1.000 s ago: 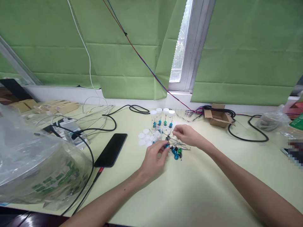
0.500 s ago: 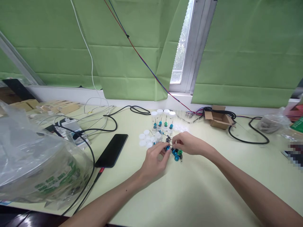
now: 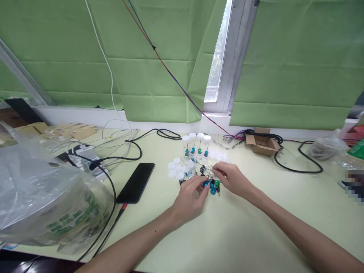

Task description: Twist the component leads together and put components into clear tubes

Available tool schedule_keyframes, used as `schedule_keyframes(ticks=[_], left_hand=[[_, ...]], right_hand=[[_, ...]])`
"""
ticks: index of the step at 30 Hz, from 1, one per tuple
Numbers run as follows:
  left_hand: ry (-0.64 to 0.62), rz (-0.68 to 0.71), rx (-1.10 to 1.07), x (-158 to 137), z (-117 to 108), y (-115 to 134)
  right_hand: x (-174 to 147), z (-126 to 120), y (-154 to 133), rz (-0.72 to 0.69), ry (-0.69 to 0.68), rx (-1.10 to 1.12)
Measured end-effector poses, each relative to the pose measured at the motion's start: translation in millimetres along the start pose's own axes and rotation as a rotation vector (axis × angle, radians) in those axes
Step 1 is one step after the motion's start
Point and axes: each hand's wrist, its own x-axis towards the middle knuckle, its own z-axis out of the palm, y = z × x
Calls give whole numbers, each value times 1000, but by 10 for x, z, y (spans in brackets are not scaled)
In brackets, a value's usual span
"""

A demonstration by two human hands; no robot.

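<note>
My left hand (image 3: 191, 197) is closed in a pinch on a small blue part with a thin metal shaft (image 3: 206, 183). Close on its right, my right hand (image 3: 231, 177) has its thumb and fingertips pressed together beside thin metal rods; what they grip is too small to make out. Just below the fingertips lie more small blue parts (image 3: 213, 190) and a green one (image 3: 217, 184), with black bits among them. Behind the hands, several clear tubes with white caps (image 3: 200, 135) stand upright, each holding a blue or green part. Loose white caps (image 3: 172, 173) lie left of my fingers.
A black phone (image 3: 136, 182) lies left of my forearm, near a large clear plastic bag (image 3: 51, 197). Black cables (image 3: 133, 146) run across the table's left side. At the back right sits an open cardboard box (image 3: 263, 146) with coiled cable (image 3: 307, 170) beside it.
Both hands have shifted slightly right and my fingertips are a little farther apart. The blue part in my left hand has moved right with it, over the small parts.
</note>
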Motion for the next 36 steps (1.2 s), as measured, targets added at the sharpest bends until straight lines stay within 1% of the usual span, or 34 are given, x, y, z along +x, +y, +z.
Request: schedule_keyframes(ticks=[2,5,9,12,15,18,27,31,34,36], left_hand=[[-7,5,7,1,9,5],[-12,-14,14,2,27,10],[-17,-30,22,0,41,11],[-26,-35,23,-2,37,17],[-45,-45,31,-6,36,30],[-60,-49,42,-11,44,40],[-74,-54,6,-23,52,78],[-78,-60,-6,-27,54,88],[-110,-109,-30,-29,55,94],[-167,-175,-89,-32,55,102]], right_hand=[[-134,54,59,-12,66,21],[-282,112,130,-19,89,39],[-349,140,161,-80,27,38],[-365,122,124,-127,-59,-40],[-379,86,66,-122,-186,-143],[-384,61,31,-93,-250,-221],[-371,74,61,2,-299,-345],[-373,99,64,4,-322,-354],[-373,123,51,-3,-326,-401],[-372,141,39,-6,-326,-445]])
